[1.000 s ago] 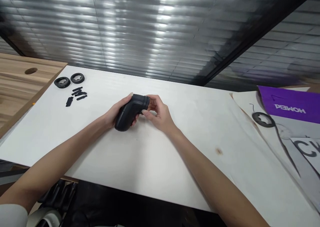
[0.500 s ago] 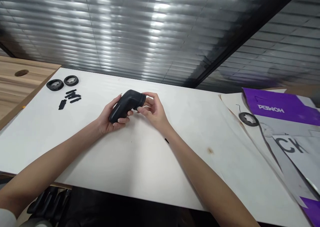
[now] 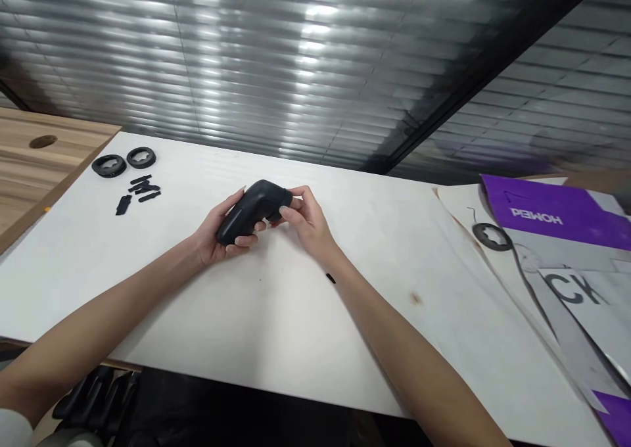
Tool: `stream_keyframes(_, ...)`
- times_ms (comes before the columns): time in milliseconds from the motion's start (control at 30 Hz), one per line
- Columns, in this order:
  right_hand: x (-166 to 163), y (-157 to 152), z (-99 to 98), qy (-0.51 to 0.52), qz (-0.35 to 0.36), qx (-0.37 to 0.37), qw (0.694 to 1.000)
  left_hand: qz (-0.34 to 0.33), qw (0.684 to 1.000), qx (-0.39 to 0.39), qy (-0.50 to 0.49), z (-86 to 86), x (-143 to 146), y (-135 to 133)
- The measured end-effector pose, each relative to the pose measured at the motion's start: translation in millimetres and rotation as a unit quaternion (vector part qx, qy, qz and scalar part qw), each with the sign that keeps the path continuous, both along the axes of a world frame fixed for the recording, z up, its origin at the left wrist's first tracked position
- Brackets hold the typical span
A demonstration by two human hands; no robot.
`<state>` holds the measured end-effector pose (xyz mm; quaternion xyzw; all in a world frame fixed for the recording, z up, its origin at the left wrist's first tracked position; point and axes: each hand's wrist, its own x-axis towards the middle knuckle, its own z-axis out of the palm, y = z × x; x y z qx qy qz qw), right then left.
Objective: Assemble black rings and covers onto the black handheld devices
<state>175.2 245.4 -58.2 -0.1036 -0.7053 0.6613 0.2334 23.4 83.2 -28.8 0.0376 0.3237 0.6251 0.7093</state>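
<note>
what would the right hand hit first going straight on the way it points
The black device; the right hand seems to touch its end, though exact depth there is unclear.

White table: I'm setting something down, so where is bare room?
Between the left forearm and small black pieces; also from right forearm to pale sheet, bar a brown mark. Crowded: far-left corner (black rings), right end (purple packaging).

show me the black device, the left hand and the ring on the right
Black device (image 3: pixel 252 208), head view, its bent middle
Left hand (image 3: pixel 211 235), head view, below the thumb
Ring (image 3: pixel 478 235), head view, its left rim
</note>
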Motion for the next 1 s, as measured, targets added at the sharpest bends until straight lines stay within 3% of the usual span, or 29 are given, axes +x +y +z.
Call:
stream_keyframes(300,1.8,-1.2,8.9,-0.014,0.020,-0.057,0.998,-0.007,1.000,0.021,-0.014,0.4,-0.6,1.7)
stream_keyframes(1000,3.1,0.6,6.3,-0.005,0.006,-0.013,1.000,-0.009,1.000,0.016,0.001,0.8,0.2,2.4)
